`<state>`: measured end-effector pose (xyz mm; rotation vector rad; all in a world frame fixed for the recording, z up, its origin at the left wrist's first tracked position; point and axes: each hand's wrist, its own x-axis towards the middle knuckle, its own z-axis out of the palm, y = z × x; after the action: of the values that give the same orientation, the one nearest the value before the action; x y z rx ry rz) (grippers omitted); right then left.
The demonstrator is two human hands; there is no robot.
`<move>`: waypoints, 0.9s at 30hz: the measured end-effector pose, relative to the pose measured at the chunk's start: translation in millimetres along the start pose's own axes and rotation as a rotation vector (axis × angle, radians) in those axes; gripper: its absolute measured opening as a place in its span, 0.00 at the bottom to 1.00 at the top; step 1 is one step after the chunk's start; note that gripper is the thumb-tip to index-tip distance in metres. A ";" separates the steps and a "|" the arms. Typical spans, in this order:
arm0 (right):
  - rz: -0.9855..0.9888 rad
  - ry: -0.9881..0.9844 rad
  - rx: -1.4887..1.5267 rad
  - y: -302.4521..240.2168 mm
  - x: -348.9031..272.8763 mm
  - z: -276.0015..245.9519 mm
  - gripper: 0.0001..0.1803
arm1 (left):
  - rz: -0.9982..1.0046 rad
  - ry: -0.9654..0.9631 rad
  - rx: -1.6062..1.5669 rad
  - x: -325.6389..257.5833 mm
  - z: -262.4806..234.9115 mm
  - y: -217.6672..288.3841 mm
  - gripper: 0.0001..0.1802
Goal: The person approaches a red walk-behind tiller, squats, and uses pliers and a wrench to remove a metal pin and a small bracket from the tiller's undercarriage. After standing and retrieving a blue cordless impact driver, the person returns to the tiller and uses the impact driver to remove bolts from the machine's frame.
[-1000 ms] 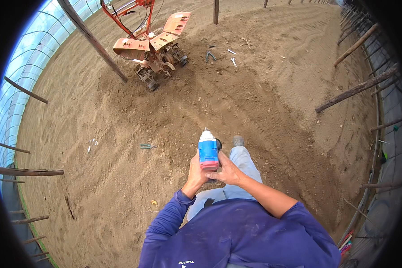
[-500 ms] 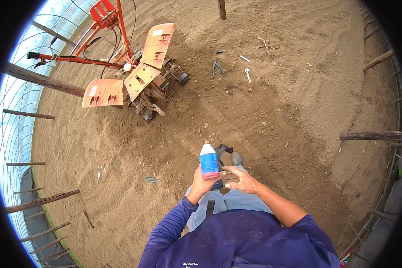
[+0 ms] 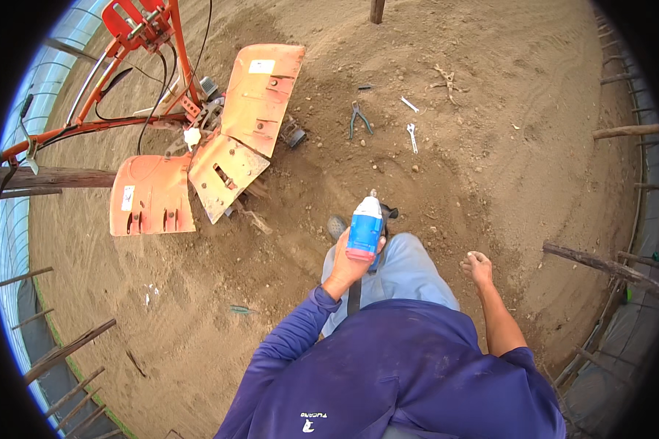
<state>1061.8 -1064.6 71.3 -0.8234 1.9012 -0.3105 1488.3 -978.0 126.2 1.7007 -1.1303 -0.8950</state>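
Left hand grips a blue-and-white power tool, tip pointing away from the body. Right hand out beside the right leg, fingers curled. I note an orange tiller toward the soil's far left corner; pliers and wrench lie right of it.

Head-worn left fisheye, wide view, facing downward, near

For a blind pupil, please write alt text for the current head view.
A person's left hand holds a blue, white and red power tool; the right hand is apart from it. On soil ahead are an orange machine, at left, pliers and a wrench.
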 end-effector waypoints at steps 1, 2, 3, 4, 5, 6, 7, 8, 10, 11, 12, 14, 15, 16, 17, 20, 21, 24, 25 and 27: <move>0.060 0.007 -0.056 3.7 9.0 -6.3 0.21 | -0.035 -0.070 0.081 13.2 -13.4 -8.3 0.19; 0.106 0.021 -0.097 5.0 16.5 -9.2 0.21 | -0.006 -0.011 0.040 24.6 -24.2 -13.6 0.17; 0.159 0.053 -0.129 -1.5 27.8 -9.6 0.21 | -0.035 -0.001 -0.013 42.4 -34.1 -20.8 0.16; 0.101 0.022 -0.124 -9.0 36.8 -7.1 0.19 | -0.034 0.018 -0.034 50.4 -42.6 -26.6 0.15; 0.095 0.040 -0.134 -26.0 50.7 -2.3 0.17 | -0.012 0.043 -0.037 60.7 -48.6 -33.9 0.15; 0.060 0.028 -0.114 -47.6 65.7 6.6 0.19 | -0.020 0.053 -0.027 74.9 -53.4 -44.1 0.18; 0.010 0.005 -0.159 -69.2 79.1 18.3 0.20 | 0.014 0.079 -0.005 84.9 -54.5 -55.2 0.18; -0.008 -0.034 -0.162 -96.2 95.9 32.9 0.21 | -0.017 0.080 -0.008 98.2 -53.7 -68.2 0.17; -0.124 -0.160 -0.264 -151.7 135.3 67.2 0.22 | -0.037 0.126 0.067 122.8 -48.2 -99.0 0.15; -0.183 -0.172 -0.347 -175.6 157.1 85.1 0.23 | -0.113 0.121 0.034 132.7 -44.0 -116.1 0.15; -0.235 -0.223 -0.372 -197.9 184.6 106.4 0.24 | -0.178 0.126 0.029 143.7 -39.2 -134.2 0.15; -0.336 -0.268 -0.416 -223.3 247.7 145.7 0.24 | -0.304 0.145 0.063 160.0 -26.3 -170.7 0.14; -0.354 -0.237 -0.467 -231.1 289.5 166.0 0.23 | -0.288 0.203 0.027 171.5 -17.9 -190.0 0.15; -0.350 -0.235 -0.487 -235.8 336.4 184.2 0.22 | -0.318 0.233 0.028 181.4 -8.5 -209.2 0.15; -0.400 -0.210 -0.523 -242.3 390.6 201.5 0.21 | -0.342 0.270 0.032 198.6 3.9 -231.1 0.16; -0.346 -0.176 -0.513 -215.3 538.2 247.6 0.18 | -0.362 0.330 0.122 241.6 34.0 -294.8 0.19; -0.376 -0.083 -0.657 -202.6 581.8 262.0 0.19 | -0.342 0.359 0.198 250.4 41.9 -312.3 0.20; -0.430 -0.083 -0.678 -171.3 699.9 306.0 0.18 | -0.490 0.365 0.193 281.2 50.8 -363.0 0.22; -0.371 -0.092 -0.693 -159.1 731.8 315.2 0.17 | -0.408 0.392 0.207 289.9 51.0 -378.9 0.22; -0.530 0.001 -0.841 -137.3 785.9 333.4 0.23 | -0.386 0.473 0.146 303.9 51.3 -401.5 0.22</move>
<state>1197.5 -1640.8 -558.9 -1.8892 1.7698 0.2084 1664.3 -1198.6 -294.0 2.1515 -0.5707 -0.5914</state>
